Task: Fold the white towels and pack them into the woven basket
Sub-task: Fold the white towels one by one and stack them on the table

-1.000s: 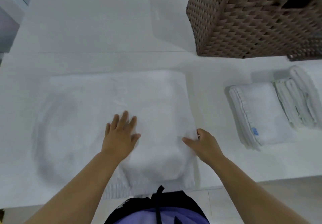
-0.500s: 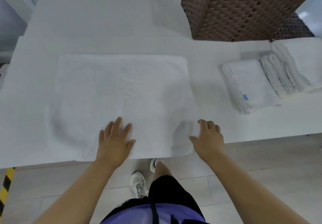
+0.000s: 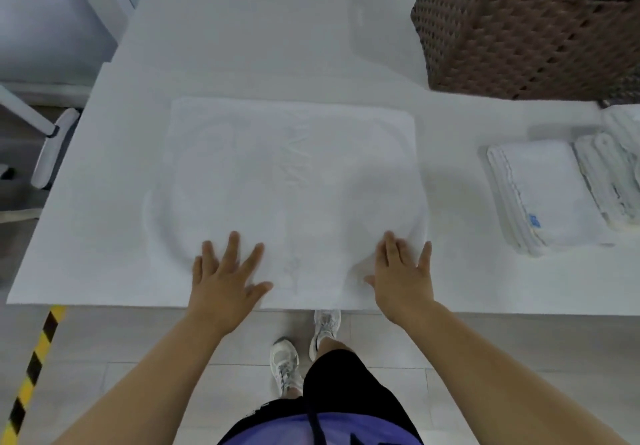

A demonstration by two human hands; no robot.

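Smoothing towel point(image 3: 294, 181) left of basket point(image 3: 526, 25), both hands point(image 3: 221, 278) point(image 3: 403, 278) flat, fingers splayed, gripping nothing; next likely pinch an edge and fold.

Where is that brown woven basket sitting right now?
In the head view, the woven basket stands at the far right corner of the white table, behind the folded towels and to the right of the spread towel.

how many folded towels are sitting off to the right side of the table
3, as far as shows: one with a blue tag, a second leaning beside it, a third cut by the frame edge; more may be hidden.
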